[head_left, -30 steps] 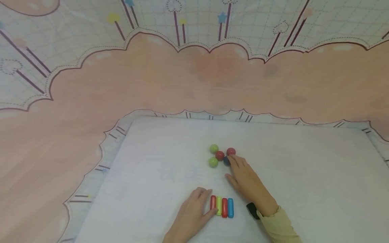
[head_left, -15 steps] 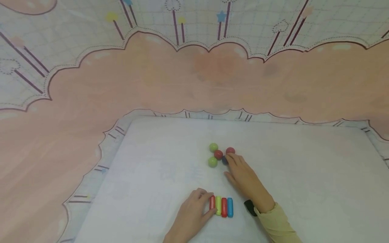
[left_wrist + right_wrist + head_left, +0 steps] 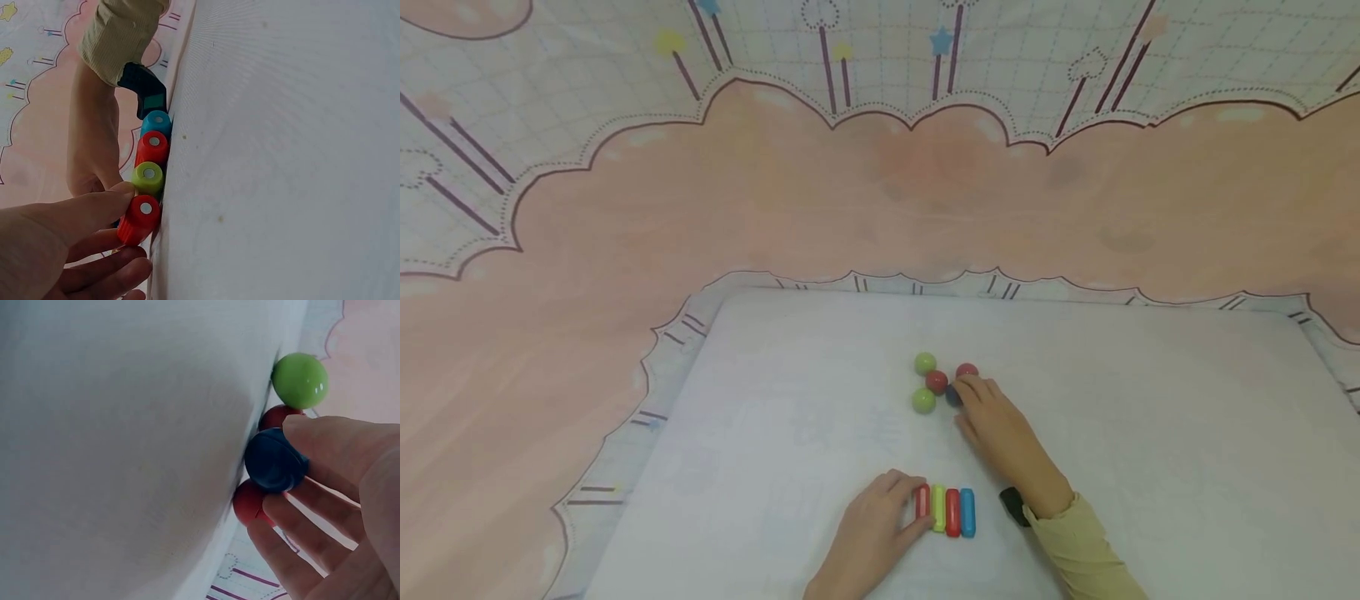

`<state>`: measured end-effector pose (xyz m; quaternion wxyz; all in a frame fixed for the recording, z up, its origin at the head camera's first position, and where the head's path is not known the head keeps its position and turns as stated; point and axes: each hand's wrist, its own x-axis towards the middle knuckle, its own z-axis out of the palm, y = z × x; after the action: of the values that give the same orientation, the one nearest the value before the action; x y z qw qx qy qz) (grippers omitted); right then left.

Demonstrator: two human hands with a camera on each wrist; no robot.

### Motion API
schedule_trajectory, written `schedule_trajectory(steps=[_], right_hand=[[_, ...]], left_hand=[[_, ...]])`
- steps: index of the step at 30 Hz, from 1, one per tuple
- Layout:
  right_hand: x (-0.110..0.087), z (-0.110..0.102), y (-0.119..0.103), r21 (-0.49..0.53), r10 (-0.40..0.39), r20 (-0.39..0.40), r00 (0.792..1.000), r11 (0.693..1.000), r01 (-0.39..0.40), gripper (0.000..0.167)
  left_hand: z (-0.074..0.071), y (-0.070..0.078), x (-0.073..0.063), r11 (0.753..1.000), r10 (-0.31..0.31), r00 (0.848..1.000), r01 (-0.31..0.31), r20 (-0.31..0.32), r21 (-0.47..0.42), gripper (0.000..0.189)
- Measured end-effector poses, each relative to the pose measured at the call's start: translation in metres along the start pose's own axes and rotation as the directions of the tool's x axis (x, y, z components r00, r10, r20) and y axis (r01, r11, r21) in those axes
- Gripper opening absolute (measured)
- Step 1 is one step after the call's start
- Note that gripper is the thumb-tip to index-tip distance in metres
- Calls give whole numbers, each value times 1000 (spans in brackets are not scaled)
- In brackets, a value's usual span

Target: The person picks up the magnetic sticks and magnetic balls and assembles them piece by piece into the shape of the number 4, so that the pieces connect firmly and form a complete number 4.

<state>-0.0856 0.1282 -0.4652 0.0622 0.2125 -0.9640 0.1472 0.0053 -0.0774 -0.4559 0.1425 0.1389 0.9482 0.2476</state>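
Lying side by side in the head view are a red rod (image 3: 923, 498), a yellow-green rod (image 3: 938, 508), a second red rod (image 3: 953, 512) and a blue rod (image 3: 967, 512). Pale round discs show in their ends in the left wrist view. My left hand (image 3: 871, 523) holds the leftmost red rod (image 3: 141, 219) between thumb and fingers, its thumb tip by the yellow-green rod. Farther off, my right hand (image 3: 1006, 433) pinches a dark blue ball (image 3: 272, 459); a red ball (image 3: 936, 382) lies beside it. Another red ball (image 3: 967, 369) is partly hidden behind the right fingers.
Left of the red balls lie two green balls, a far green ball (image 3: 925, 363) and a near green ball (image 3: 923, 401). A white table (image 3: 760, 417) carries everything. Beyond its edge hangs patterned cloth (image 3: 850, 200). A dark band (image 3: 1014, 506) circles the right wrist.
The left fingers have closed in on the leftmost red rod. My right thumb has drawn nearer to the blue ball. Rods and balls keep their arrangement; the head view shifts slightly.
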Motion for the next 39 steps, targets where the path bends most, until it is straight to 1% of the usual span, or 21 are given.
schedule_trajectory(steps=[6, 11, 14, 16, 22, 25, 29, 34, 39], right_hand=[[3, 1, 0, 22, -5, -24, 1000, 1000, 6, 47], [5, 2, 1, 42, -20, -72, 997, 999, 23, 42], [6, 2, 1, 48, -21, -87, 996, 999, 25, 40], [7, 2, 1, 54, -15, -85, 996, 998, 20, 38], [8, 0, -1, 80, 8, -59, 998, 997, -3, 33], [8, 0, -1, 85, 15, -59, 998, 996, -10, 33], [8, 0, -1, 84, 17, -61, 998, 996, -12, 34], [8, 1, -2, 106, 31, -48, 998, 994, -25, 34], [7, 1, -3, 139, 48, -36, 998, 989, -43, 34]], left_hand=[[-1, 1, -1, 1000, 6, 1000, -6, -13, 2, 46], [-1, 2, -1, 999, -5, 1000, 4, -12, -34, 46], [-1, 1, -1, 997, -1, 1000, 0, -15, -75, 46], [0, 1, 0, 993, 6, 1000, -9, -22, -118, 45], [2, -1, -1, 969, 30, 999, -38, -35, -243, 42], [3, -2, 0, 960, 16, 1000, -21, -23, -278, 42], [3, -2, 1, 955, -10, 1000, 7, -10, -295, 42], [3, -1, 2, 951, -10, 1000, 3, -21, -309, 40], [3, 1, 2, 955, -35, 999, 27, -24, -297, 40]])
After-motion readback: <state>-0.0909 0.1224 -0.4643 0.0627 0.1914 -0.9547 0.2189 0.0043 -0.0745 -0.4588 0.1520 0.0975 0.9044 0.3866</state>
